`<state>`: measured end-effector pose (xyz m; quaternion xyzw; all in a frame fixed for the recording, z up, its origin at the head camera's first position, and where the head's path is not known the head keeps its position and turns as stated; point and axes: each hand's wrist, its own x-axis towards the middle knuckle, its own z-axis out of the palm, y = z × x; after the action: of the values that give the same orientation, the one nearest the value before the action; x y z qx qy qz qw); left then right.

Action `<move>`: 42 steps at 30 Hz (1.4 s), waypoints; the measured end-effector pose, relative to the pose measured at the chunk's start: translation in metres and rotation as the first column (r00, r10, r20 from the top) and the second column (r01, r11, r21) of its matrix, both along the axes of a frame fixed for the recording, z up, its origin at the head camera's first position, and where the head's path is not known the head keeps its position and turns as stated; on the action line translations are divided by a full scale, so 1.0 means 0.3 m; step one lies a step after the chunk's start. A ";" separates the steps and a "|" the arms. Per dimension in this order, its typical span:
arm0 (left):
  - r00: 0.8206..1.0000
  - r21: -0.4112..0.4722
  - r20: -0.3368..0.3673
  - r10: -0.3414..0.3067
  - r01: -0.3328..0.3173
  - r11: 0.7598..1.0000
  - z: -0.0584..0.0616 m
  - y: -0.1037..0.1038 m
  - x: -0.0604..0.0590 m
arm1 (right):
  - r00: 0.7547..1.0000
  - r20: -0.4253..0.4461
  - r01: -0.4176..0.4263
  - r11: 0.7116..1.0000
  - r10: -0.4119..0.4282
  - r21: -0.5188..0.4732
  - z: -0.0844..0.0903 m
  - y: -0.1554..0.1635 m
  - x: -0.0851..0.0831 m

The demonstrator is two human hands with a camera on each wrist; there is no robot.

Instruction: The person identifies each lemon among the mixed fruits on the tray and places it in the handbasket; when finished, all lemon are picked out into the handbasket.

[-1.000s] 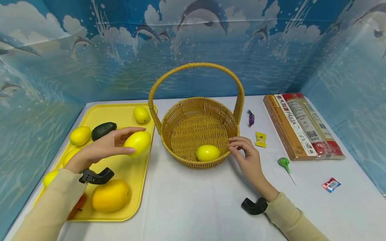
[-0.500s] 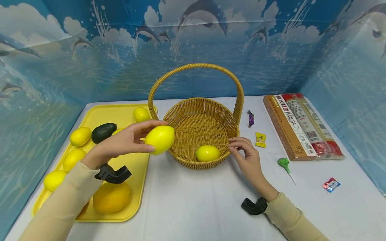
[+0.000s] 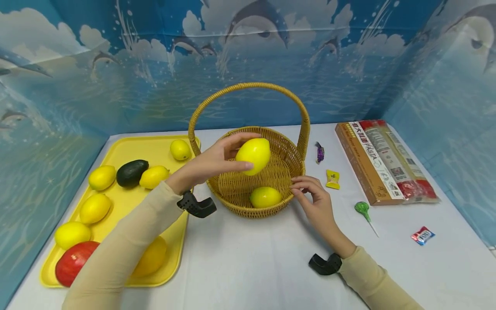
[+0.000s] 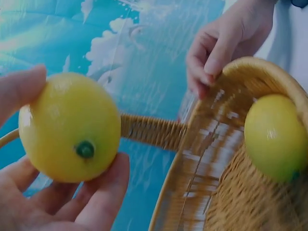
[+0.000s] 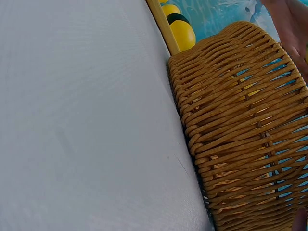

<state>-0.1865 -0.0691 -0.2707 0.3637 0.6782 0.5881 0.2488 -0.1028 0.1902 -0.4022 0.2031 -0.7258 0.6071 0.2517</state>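
Note:
My left hand [image 3: 217, 162] holds a yellow lemon [image 3: 253, 156] between thumb and fingers, in the air over the wicker basket [image 3: 234, 183]. In the left wrist view the held lemon [image 4: 70, 127] shows its green stem end. A second lemon [image 3: 265, 197] lies inside the basket at the near side. My right hand [image 3: 315, 204] pinches the basket's right rim with thumb and fingers. The right wrist view shows mainly the woven basket wall [image 5: 240, 120], with that hand nearly all out of frame.
A yellow tray [image 3: 131, 146] at left bears several lemons, an avocado [image 3: 131, 173], a red fruit [image 3: 73, 263] and an orange-yellow fruit [image 3: 153, 258]. The basket's tall handle [image 3: 248, 85] arches upward. At right lie a pasta box [image 3: 370, 163], a lollipop [image 3: 362, 208] and wrapped candies.
My left hand has carried the lemon rightward and up from over the tray to above the basket. The right hand stays at the rim.

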 end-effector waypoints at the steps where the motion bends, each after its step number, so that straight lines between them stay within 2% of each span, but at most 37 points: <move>1: 1.000 0.001 0.001 0.005 -0.005 1.000 -0.003 0.021 -0.005 | 1.000 -0.001 0.000 1.000 0.000 0.000 0.001 0.000 -0.001; 5: 0.999 -0.035 0.013 0.044 -0.043 0.998 -0.027 0.098 -0.028 | 1.000 -0.005 0.002 1.000 -0.002 0.006 0.006 -0.001 -0.001; 9: 0.994 -0.106 0.036 0.102 -0.098 0.990 -0.070 0.163 -0.054 | 1.000 -0.005 0.003 1.000 -0.003 0.012 0.006 -0.001 0.000; 14: 0.986 -0.269 0.036 0.164 -0.148 0.952 -0.128 0.217 -0.081 | 1.000 -0.001 0.003 1.000 -0.003 0.014 0.004 -0.003 0.004; 17: 0.985 -0.327 0.051 0.166 -0.140 0.934 -0.155 0.240 -0.090 | 1.000 -0.002 0.003 1.000 -0.003 0.018 0.003 -0.002 0.004; 23: 0.979 -0.339 0.121 0.161 -0.112 0.934 -0.187 0.271 -0.099 | 1.000 -0.007 0.004 1.000 -0.004 0.019 0.001 0.000 0.001; 31: 0.976 -0.372 0.161 0.150 -0.080 0.925 -0.218 0.283 -0.112 | 1.000 -0.002 0.006 1.000 -0.006 0.022 0.010 -0.003 0.006; 36: 0.973 -0.390 0.171 0.154 -0.077 0.918 -0.232 0.285 -0.121 | 1.000 -0.004 0.003 1.000 -0.003 0.022 0.053 -0.020 0.024; 39: 0.973 -0.394 0.187 0.134 -0.051 0.918 -0.238 0.290 -0.124 | 1.000 -0.003 0.008 1.000 -0.008 0.028 0.086 -0.032 0.039; 42: 0.974 -0.405 0.198 0.106 -0.017 0.914 -0.241 0.294 -0.122 | 1.000 0.001 0.009 1.000 -0.009 0.026 0.092 -0.036 0.044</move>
<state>-0.2232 0.0192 -0.3431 0.2174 0.7644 0.4801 0.3715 -0.0897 0.1795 -0.3747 0.2026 -0.7346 0.5967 0.2516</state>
